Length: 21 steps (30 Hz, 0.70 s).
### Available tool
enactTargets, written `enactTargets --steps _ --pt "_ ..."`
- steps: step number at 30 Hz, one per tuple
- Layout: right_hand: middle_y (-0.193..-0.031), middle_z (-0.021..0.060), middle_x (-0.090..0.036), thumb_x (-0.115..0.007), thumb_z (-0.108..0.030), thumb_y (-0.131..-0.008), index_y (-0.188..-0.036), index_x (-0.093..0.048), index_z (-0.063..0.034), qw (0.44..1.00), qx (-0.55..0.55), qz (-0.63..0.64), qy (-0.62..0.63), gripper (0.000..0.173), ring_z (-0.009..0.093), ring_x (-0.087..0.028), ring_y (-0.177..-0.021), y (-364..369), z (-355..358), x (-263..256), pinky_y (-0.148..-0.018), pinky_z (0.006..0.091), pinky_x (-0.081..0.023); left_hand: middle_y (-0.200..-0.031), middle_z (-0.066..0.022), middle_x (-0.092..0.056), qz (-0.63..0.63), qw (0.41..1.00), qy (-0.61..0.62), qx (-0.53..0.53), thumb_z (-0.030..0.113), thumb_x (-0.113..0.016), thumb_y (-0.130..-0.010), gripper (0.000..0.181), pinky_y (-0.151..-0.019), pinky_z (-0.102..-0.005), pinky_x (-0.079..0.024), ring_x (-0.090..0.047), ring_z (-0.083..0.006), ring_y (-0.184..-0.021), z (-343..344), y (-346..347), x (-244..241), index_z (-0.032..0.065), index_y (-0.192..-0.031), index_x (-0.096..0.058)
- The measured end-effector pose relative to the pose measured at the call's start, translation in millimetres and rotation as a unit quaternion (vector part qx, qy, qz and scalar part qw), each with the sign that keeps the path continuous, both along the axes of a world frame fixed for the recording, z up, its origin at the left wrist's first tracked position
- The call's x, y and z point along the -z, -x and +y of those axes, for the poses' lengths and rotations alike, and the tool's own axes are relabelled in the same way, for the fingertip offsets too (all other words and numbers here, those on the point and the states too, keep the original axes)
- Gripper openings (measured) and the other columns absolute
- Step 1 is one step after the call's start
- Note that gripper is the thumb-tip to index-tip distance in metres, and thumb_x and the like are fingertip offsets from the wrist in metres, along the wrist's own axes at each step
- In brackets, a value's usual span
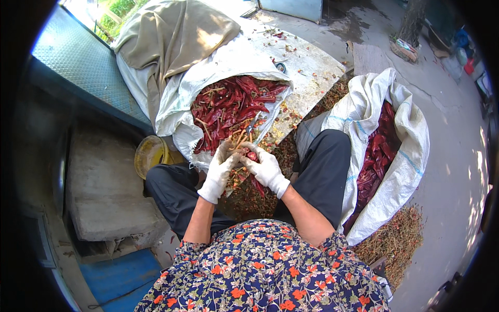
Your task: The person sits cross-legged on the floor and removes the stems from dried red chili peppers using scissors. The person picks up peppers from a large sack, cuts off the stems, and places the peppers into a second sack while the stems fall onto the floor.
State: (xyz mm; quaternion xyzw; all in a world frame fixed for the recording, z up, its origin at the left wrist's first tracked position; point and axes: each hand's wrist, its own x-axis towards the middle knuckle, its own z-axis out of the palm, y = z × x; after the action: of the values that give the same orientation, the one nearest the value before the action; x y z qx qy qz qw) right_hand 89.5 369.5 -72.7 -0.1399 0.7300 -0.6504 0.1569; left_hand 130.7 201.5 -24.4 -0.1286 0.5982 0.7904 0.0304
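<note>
My left hand, in a white glove with soiled fingers, grips pale dried stems at the near edge of an open white woven sack. Touching it, my right hand, gloved too, is closed around dried red chili peppers; one pepper hangs below its palm. The sack's mouth is full of red chilies with stems. A tool with a dark metal part lies at the sack's near edge, just beyond my fingertips. To the right stands a second woven sack holding red chilies.
A yellow-stained bucket stands by my left knee. Stem scraps lie on the ground by the right sack. A pale board with seeds and bits extends beyond the first sack, with blue-handled scissors on it. A concrete block is at left.
</note>
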Motion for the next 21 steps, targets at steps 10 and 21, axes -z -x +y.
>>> enactTargets --steps 10,21 --pt "-0.115 0.0176 -0.073 -0.072 -0.032 -0.09 -0.128 -0.068 -0.0092 0.994 -0.103 0.013 -0.046 0.045 0.037 -0.071 -0.105 -3.5 -4.0 7.7 -0.093 0.0413 -0.056 -0.094 -0.011 -0.068 0.182 0.847 0.499 0.019 0.002 -0.072 -0.086 0.015 -0.079 -0.0323 -0.054 -0.066 -0.0229 -0.088 0.2 -5.7 -5.9 -0.0029 -0.101 -0.073" --pt "-0.091 0.0087 -0.073 -0.072 -0.013 -0.085 -0.106 -0.075 -0.011 0.911 -0.02 0.405 -0.069 0.022 0.028 -0.073 -0.08 1.7 6.5 -17.1 -0.069 0.0394 -0.058 -0.076 0.003 -0.06 -0.201 0.927 -0.295 -0.112 0.032 -0.068 -0.103 0.023 -0.045 -0.0214 -0.036 -0.041 -0.0067 -0.05 -4.7 -5.0 18.6 0.0119 -0.092 -0.062"
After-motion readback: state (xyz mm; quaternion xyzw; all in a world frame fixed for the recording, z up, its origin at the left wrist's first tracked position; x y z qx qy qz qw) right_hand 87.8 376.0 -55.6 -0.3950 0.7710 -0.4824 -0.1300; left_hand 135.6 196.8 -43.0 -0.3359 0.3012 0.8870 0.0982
